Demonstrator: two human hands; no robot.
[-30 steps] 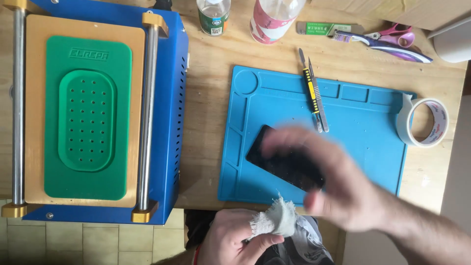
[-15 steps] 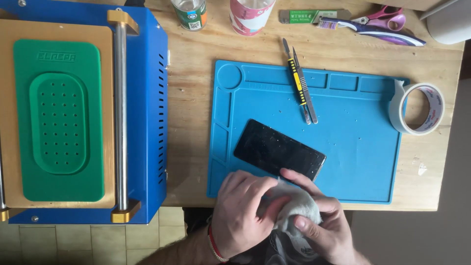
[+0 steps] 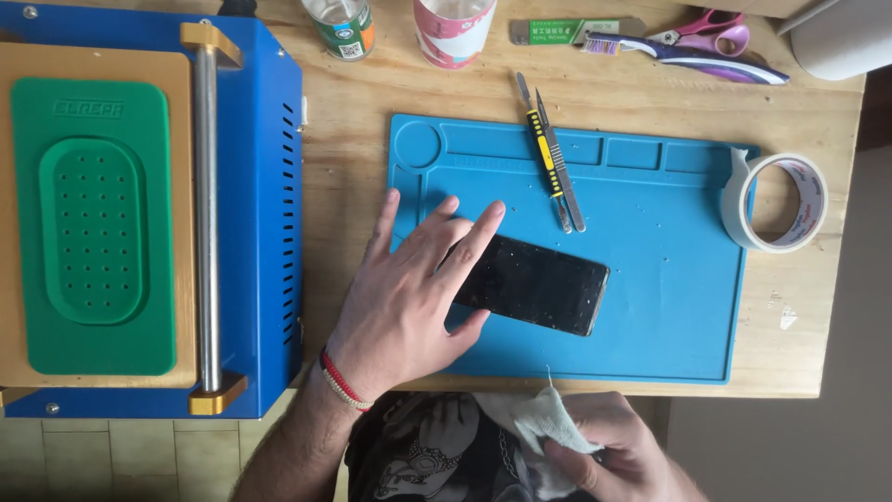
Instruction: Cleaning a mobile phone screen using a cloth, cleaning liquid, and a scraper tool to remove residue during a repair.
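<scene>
Pinched between my right hand's (image 3: 609, 446) fingers, a white cloth (image 3: 544, 428) hangs off the bench's near edge. My left hand (image 3: 409, 297) lies flat, fingers spread, pressing the dark phone's (image 3: 539, 284) left end on the blue mat (image 3: 669, 270), whose far edge carries two knives (image 3: 550, 177).
</scene>
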